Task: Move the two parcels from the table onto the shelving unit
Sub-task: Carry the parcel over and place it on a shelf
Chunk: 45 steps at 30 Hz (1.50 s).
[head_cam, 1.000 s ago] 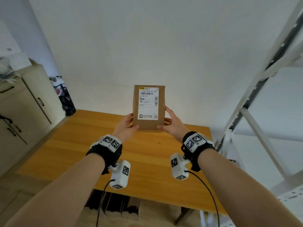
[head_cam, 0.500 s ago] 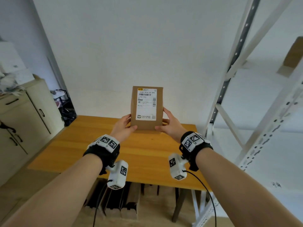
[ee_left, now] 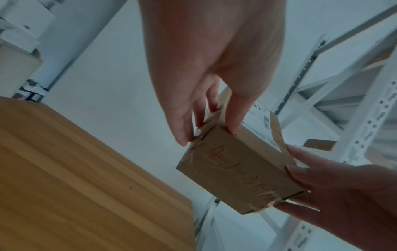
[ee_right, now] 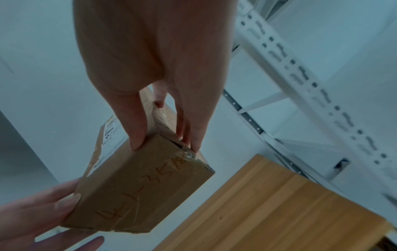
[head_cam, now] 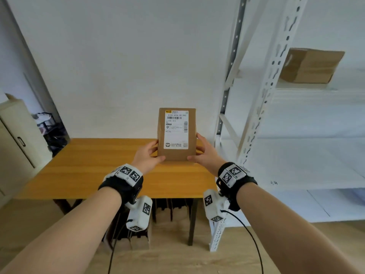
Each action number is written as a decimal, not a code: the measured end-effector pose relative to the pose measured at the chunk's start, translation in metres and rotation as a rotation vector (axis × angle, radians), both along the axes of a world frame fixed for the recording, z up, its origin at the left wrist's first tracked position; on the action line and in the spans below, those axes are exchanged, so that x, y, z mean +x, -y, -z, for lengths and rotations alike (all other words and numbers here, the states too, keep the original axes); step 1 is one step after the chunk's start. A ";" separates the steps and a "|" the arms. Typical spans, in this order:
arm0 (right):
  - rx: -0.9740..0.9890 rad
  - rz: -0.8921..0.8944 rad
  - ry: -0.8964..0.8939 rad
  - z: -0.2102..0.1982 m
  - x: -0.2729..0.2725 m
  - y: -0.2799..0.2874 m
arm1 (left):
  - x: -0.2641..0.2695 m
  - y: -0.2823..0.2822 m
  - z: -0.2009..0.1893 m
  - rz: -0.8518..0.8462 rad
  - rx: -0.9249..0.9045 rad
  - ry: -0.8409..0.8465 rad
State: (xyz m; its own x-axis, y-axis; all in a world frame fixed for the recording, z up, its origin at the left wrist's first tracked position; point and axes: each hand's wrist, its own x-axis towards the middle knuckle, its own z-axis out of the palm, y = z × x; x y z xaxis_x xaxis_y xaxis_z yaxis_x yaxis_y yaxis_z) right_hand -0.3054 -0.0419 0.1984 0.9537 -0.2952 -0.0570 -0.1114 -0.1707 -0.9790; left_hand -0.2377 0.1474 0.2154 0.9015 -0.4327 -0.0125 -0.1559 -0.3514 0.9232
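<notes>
I hold a brown parcel (head_cam: 176, 133) with a white shipping label upright above the right end of the wooden table (head_cam: 88, 165). My left hand (head_cam: 148, 155) pinches its lower left edge and my right hand (head_cam: 205, 153) its lower right edge. In the wrist views the parcel (ee_left: 238, 168) (ee_right: 139, 186) shows a handwritten number on its taped underside, with the left hand (ee_left: 207, 135) and the right hand (ee_right: 166, 146) each having the thumb on the label face and the fingers behind. A second brown parcel (head_cam: 310, 66) lies on an upper board of the white shelving unit (head_cam: 262, 107) at the right.
A beige cabinet (head_cam: 15, 139) stands at the left, with dark clutter (head_cam: 53, 133) in the corner behind it. Cardboard boxes (head_cam: 167, 214) stand under the table. The shelving's perforated front post (head_cam: 276, 56) rises just right of my right hand. A lower shelf board (head_cam: 306, 161) is bare.
Both hands keep hold of the parcel. The view has swung right and back, so the shelving unit and the parcel lying on it have come into sight.
</notes>
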 end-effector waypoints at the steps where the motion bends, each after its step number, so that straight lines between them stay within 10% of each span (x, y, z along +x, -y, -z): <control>1: 0.008 0.013 0.004 -0.001 -0.013 0.004 | -0.010 0.005 -0.001 0.013 0.002 0.002; 28: 0.100 0.062 -0.040 0.038 -0.294 0.275 | -0.279 0.267 0.043 0.110 -0.041 -0.103; 45: 0.204 0.150 -0.181 0.088 -0.200 0.438 | -0.174 0.432 0.109 0.100 -0.052 -0.279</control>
State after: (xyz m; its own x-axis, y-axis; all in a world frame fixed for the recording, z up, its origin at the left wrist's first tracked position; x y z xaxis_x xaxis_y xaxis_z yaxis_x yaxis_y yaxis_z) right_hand -0.5056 -0.4800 0.1106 0.8692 -0.3970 -0.2948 -0.2962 0.0592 -0.9533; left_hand -0.4118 -0.2849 0.1069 0.8193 -0.5253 -0.2296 0.0753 -0.2985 0.9514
